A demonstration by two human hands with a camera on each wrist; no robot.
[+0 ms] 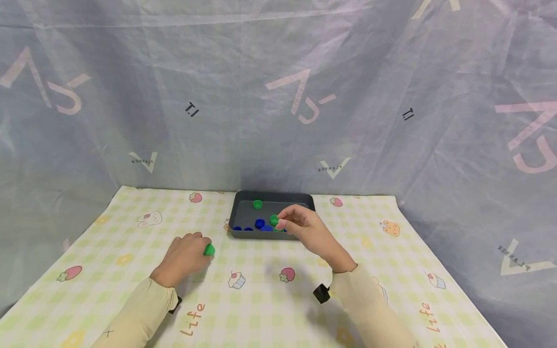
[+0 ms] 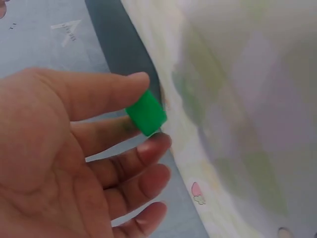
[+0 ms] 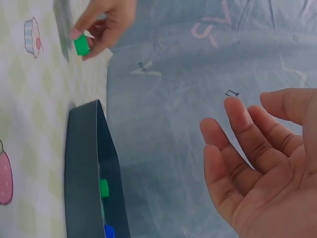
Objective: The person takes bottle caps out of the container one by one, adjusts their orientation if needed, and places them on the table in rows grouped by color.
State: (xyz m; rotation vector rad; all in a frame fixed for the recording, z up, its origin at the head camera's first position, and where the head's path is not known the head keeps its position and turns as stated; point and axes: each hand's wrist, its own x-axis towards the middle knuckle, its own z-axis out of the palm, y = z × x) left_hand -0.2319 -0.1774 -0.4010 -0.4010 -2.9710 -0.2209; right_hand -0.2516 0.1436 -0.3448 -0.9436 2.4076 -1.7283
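A: What did the left hand [image 1: 183, 258] have?

B: A small, round green cap [image 2: 147, 113], plastic by its look, pinched between thumb and forefinger and raised over the green-and-white checked tablecloth [image 1: 243, 309].

A: And the right hand [image 1: 310, 231]?

B: Nothing. Its thumb stood apart from loosely bent fingers.

A: Which way did the dark grey rectangular tray [image 1: 250, 235] lie from the pinched cap?

B: Farther off and to the right; its near left corner was the closest part. Its long sides ran left to right, along the tablecloth's far edge.

A: Which hand was nearer the tray?

B: The right, its fingertips in front of the tray's right part in the head view. The left, with the cap, was outside, short of the near edge.

A: What lay inside?

B: One green bottle-type cap [image 1: 257, 204] near the far edge, left of the middle, another [image 1: 274, 220] beside the right fingertips, and several small blue round caps [image 1: 259, 224] towards the near edge, some partly hidden.
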